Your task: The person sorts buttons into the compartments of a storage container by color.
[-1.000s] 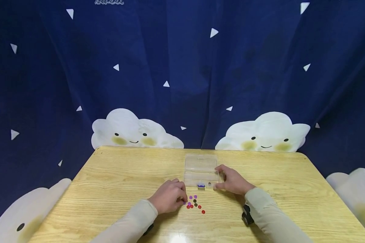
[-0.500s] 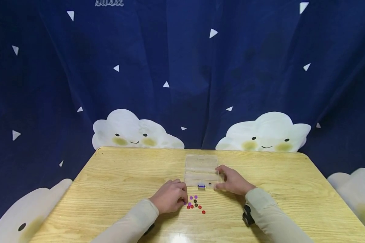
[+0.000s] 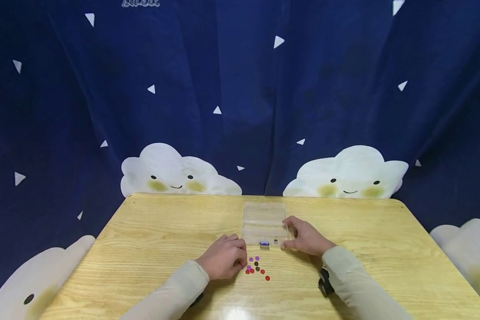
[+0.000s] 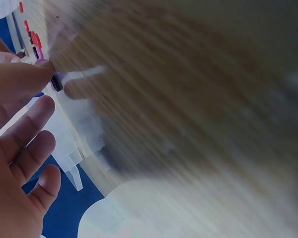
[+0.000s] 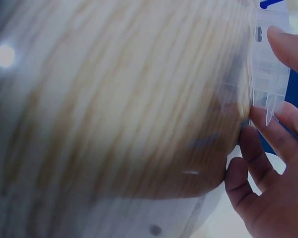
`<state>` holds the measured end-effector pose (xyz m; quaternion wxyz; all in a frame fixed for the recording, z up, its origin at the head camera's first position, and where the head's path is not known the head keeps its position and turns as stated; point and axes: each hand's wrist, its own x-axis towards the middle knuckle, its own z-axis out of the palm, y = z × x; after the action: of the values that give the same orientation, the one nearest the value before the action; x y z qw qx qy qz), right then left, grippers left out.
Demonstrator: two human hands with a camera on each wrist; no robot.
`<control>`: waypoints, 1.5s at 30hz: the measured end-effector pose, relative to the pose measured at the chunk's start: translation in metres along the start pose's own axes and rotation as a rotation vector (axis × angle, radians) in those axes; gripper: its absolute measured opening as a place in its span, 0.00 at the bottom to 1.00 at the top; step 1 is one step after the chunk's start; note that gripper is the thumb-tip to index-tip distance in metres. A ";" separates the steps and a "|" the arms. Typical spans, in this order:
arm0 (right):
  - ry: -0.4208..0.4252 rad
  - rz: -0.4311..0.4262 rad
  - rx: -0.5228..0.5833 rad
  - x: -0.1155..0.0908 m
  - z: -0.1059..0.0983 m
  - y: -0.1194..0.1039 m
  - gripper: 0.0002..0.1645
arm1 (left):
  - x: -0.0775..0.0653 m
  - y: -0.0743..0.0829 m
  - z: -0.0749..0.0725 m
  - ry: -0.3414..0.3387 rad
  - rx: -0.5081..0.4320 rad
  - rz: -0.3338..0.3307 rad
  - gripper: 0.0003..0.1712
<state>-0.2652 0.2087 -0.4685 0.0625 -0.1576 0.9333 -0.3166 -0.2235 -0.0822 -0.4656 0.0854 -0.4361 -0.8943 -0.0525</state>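
Observation:
My left hand (image 3: 223, 258) pinches a small purple disc (image 3: 242, 267) between thumb and fingertips, low over the table; in the left wrist view the thumb (image 4: 25, 79) covers part of the grip. Just right of it lie loose discs: purple ones (image 3: 257, 258), two black ones (image 3: 256, 264) and several red ones (image 3: 267, 278). Beyond them stands a clear plastic box (image 3: 264, 230) with its lid raised and a blue clasp (image 3: 265, 244) at the front. My right hand (image 3: 306, 238) grips the box's right side, thumb in front and fingers behind. One dark disc (image 3: 275, 242) shows inside the box.
The wooden table (image 3: 164, 222) carries all of this. Behind it hangs a dark blue curtain (image 3: 240, 89) with white clouds and triangles. A dark wrist device (image 3: 325, 283) is on the right sleeve.
The purple disc at my left fingertips lay flat before and now looks tilted up in the pinch. My right hand and the box have stayed in place.

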 end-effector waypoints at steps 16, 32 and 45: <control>-0.005 -0.003 -0.002 0.004 0.001 0.005 0.40 | -0.003 -0.001 0.000 0.038 0.043 0.010 0.06; 0.002 0.009 0.006 0.002 0.003 0.006 0.39 | -0.006 -0.012 -0.001 0.069 -0.073 -0.088 0.03; 0.008 -0.001 0.004 0.001 0.003 0.003 0.40 | -0.008 -0.039 -0.006 0.199 -0.110 -0.156 0.03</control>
<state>-0.2665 0.2088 -0.4728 0.0589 -0.1567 0.9328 -0.3192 -0.2488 -0.1131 -0.4619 0.1452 -0.3620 -0.9083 -0.1511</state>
